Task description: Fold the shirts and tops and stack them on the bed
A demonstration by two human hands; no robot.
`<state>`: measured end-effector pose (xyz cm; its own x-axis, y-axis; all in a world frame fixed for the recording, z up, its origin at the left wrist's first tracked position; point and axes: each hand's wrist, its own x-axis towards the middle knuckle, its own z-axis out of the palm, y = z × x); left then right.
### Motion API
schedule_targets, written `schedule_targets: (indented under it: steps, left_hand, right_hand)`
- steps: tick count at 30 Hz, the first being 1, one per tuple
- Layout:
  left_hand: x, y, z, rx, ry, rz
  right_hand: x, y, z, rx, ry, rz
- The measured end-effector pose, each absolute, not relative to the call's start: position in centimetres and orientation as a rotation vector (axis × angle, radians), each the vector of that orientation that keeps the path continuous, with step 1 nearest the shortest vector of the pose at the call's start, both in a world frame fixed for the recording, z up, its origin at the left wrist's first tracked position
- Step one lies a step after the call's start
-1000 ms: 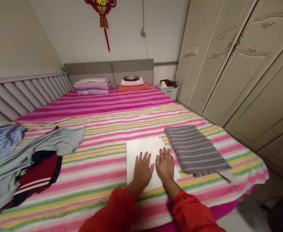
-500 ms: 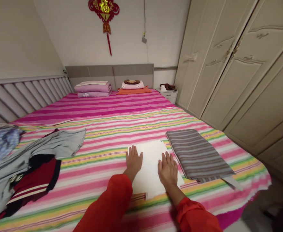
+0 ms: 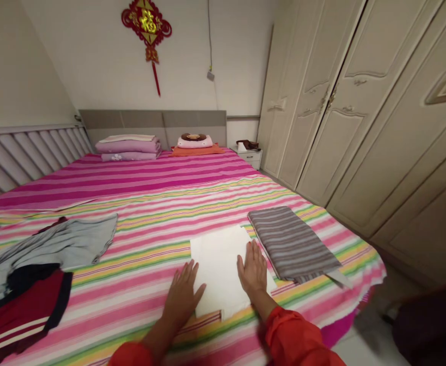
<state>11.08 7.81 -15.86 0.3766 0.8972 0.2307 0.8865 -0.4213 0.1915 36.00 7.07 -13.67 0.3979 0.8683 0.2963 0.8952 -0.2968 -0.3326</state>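
Since half a second ago, the left hand (image 3: 183, 292) has slid from the top left corner of the white piece (image 3: 220, 264) down to its lower left side, and my view has swung a little to the right; the right hand (image 3: 254, 269) has kept its place on the right side. Biggest thing I can see is the bed (image 3: 120, 290), its striped cover spread under everything I'm working among. Along my right stands the wardrobe (image 3: 325, 157), doors shut. Beyond the bed is the headboard (image 3: 192, 122). Over to my left lie a grey garment (image 3: 70, 244) and, partly beneath it, a dark red one (image 3: 28, 305). A grey striped cloth (image 3: 287, 244) lies flat just beside the white piece, on its right. The white piece itself, cloth or paper I can't tell, lies flat between both hands. On the left, the thumb crosses onto it, stretched wide from the fingers, which lie long and close together at its edge; most of that palm is over the cover. On the right, I see the palm resting over it, fingers straight and nearly together, tips about at its slanting right edge.
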Motion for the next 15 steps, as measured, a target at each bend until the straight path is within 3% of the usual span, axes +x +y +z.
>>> schedule_targets:
  steps: [3, 8, 15]
  left_hand:
    - [6.2, 6.3, -15.8, 2.528, 1.754, 0.514]
    - [2.8, 6.0, -14.8, 2.173, 2.319, 0.932]
    - [4.1, 5.8, -14.5, 2.223, 2.388, 0.975]
  right_hand:
    - [35.7, 7.0, -13.5, -2.237, -1.448, -0.095]
    - [35.3, 6.8, -12.8, -2.297, -1.359, -0.042]
    - [38.3, 7.5, -11.0, -2.078, -1.179, 0.350]
